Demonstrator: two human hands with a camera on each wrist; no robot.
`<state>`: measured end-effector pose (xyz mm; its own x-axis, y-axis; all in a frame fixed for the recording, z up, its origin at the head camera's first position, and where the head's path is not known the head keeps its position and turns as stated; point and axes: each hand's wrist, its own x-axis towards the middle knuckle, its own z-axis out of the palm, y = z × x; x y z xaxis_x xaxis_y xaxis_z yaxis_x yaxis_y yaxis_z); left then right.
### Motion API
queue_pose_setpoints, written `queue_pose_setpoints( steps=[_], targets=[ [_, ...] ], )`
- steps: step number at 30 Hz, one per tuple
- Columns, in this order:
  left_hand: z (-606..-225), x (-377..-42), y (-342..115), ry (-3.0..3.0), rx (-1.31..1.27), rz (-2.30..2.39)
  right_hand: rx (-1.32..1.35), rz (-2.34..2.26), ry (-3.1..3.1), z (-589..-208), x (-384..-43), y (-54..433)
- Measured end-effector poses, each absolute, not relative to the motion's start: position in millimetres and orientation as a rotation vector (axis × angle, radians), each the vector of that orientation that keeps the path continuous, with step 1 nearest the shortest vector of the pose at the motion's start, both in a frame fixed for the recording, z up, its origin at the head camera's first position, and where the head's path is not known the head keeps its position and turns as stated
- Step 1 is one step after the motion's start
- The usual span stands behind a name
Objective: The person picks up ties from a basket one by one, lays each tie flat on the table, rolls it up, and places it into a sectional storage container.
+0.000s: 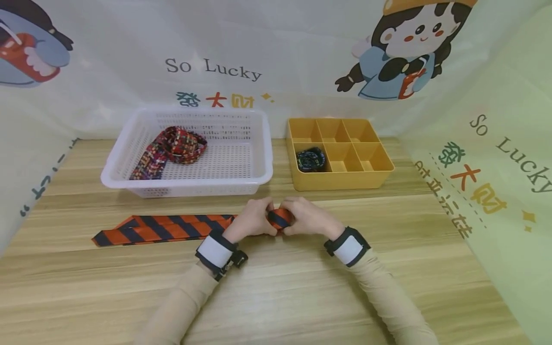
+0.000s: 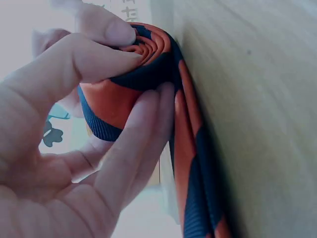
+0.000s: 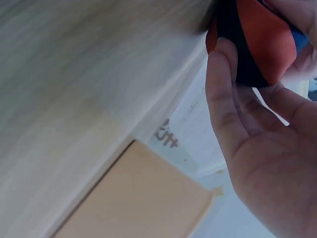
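Between left grip and right grip, both pinching it, sits the striped tie's rolled end.

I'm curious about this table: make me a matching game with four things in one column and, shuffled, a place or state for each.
1. orange-and-navy tie
2. multicoloured patterned strip
3. dark patterned roll
4. yellow box

A. in a near-left compartment
B. split into six compartments
C. partly rolled, held by the left hand and right hand
D. inside the white basket

Pairs: 1-C, 2-D, 3-A, 4-B
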<state>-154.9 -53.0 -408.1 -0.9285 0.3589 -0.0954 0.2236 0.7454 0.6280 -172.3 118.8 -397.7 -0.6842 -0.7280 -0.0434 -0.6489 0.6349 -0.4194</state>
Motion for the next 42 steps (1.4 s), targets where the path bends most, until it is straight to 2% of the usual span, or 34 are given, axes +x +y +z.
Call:
queue_pose_setpoints(
  steps=[9,15,21,29,38,42],
  targets=[
    [-394.2,-146.3,-51.5,2.816,0.589,0.768,-1.087,-0.404,2.769,-394.7,-160.4,105.7],
    [-404.1,-156.3,-59.7,2.689,0.494,0.943,-1.065,-0.544,2.704,-400.7,-167.1,109.9],
    [-407.3,-163.4,-65.0,2.570,0.432,0.942,-1.104,-0.497,2.719,-402.1,-167.2,106.6],
    [-393.9,-157.3,-62.4,2.697,0.635,0.771,-1.112,-0.396,2.788,-401.4,-163.9,102.9],
    [-406.8,-166.9,-75.1,2.566,0.541,0.942,-1.078,-0.537,2.705,-404.1,-168.9,106.7],
    [-402.3,-167.3,-74.9,2.580,0.631,0.823,-1.118,-0.460,2.734,-401.9,-166.6,104.3]
  ],
)
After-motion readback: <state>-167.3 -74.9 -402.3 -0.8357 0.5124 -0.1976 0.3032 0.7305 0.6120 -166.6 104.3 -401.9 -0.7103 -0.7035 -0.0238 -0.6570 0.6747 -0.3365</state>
